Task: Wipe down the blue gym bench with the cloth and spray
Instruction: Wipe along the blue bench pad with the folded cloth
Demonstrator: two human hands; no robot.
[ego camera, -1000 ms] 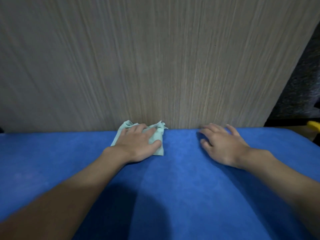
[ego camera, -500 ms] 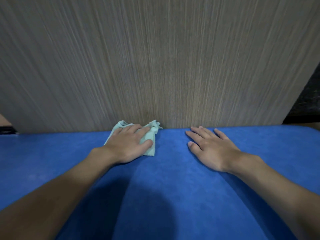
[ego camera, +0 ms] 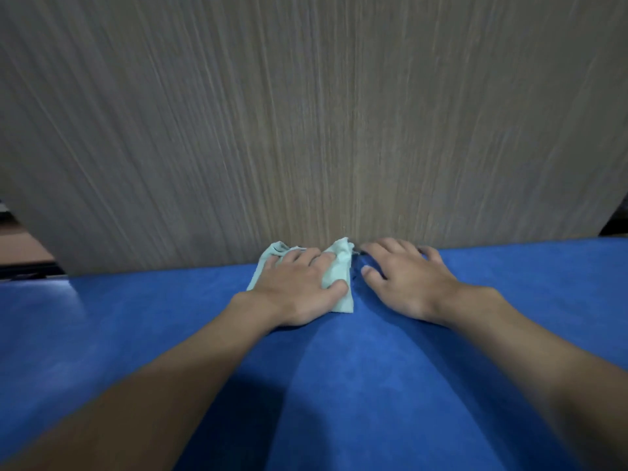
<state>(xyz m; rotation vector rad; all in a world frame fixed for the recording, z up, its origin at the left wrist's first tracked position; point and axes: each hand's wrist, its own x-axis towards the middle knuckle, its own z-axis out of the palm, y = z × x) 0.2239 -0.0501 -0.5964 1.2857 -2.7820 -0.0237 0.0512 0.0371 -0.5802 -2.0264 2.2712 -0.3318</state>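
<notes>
Indoor gym-like room, blue padded bench (ego camera: 339, 385), set against a wood-grain panel wall (ego camera: 306, 130)

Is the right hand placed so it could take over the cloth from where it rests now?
Probably yes. The right hand lies flat on the bench right beside the cloth, nothing between them. But the left hand is pressed on top of the cloth, so it would need to lift first.
</notes>
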